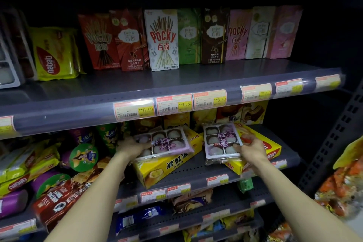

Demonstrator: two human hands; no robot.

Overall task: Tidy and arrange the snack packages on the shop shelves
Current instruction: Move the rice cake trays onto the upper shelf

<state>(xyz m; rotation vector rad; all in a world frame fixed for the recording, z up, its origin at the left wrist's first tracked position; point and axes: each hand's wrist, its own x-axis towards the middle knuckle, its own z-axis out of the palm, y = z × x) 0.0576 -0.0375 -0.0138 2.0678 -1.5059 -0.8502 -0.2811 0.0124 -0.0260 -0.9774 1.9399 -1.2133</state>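
Observation:
Two clear mochi trays with purple labels sit on the middle shelf [198,167]. My left hand [131,148] grips the left mochi tray [167,142] at its left end; that tray lies on a yellow egg-yolk-pie box [167,167]. My right hand [250,148] grips the right mochi tray [221,141] at its right edge, and this tray rests partly on a yellow Nabati box [263,151]. Both trays are tilted toward me.
The top shelf [176,82] holds a row of upright Pocky boxes [164,40] and a yellow Nabati bag [55,55]. Cup snacks [83,158] and a red box [62,200] crowd the left. Snack bags [341,182] hang at the right. Lower shelves hold more packets.

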